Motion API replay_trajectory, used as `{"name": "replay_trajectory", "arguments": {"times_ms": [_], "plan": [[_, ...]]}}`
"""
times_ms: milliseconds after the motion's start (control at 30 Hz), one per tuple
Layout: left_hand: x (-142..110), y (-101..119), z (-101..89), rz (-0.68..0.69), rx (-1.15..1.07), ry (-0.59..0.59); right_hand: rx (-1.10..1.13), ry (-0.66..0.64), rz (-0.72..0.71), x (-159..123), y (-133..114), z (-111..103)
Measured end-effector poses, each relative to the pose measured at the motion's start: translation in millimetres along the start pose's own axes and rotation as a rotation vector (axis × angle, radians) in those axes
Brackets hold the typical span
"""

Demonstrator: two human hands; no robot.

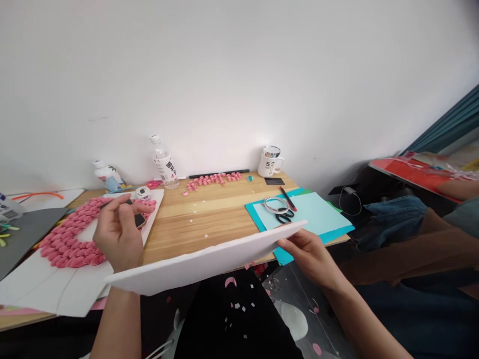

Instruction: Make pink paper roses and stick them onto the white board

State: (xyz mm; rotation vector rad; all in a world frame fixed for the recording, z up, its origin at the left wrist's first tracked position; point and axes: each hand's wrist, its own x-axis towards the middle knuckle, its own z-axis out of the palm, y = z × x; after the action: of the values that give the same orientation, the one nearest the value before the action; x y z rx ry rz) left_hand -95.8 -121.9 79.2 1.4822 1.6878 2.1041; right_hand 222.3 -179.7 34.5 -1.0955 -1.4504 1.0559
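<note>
Your right hand (310, 257) pinches one end of the white board (209, 264), which tilts across the table's (172, 224) front edge. Your left hand (121, 232) is raised with curled fingers near the pink band (77, 249); whether it grips anything, I can't tell. That band looks well built up on its white sheet (35, 279), its middle bare, while loose pink pieces (215, 178) lie unattached towards the wall (224, 75).

White ceramic mug (267, 165) with mirrored lid, right of upper centre: "52", small "OVE" beneath. Clear plastic bottle (165, 167), upper left: black characters, illegible.
</note>
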Motion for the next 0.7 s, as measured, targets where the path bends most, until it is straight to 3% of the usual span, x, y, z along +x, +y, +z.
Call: {"name": "replay_trajectory", "arguments": {"times_ms": [100,200,300,433,700], "plan": [[1,-12,1.8,-0.002,-0.050,-0.063,0.020,-0.017,-0.001,9,4,5],[5,-25,3.4,-0.124,-0.156,-0.039,0.043,0.076,-0.066,29,3,5],[9,-39,6.4,-0.224,-0.215,0.073,0.048,0.150,-0.128,66,5,4],[12,-52,9.8,-0.282,-0.210,0.077,0.106,0.186,-0.152,129,21,7],[9,-59,7.7,-0.212,-0.065,-0.010,0.189,-0.077,-0.204,216,50,41]]}}
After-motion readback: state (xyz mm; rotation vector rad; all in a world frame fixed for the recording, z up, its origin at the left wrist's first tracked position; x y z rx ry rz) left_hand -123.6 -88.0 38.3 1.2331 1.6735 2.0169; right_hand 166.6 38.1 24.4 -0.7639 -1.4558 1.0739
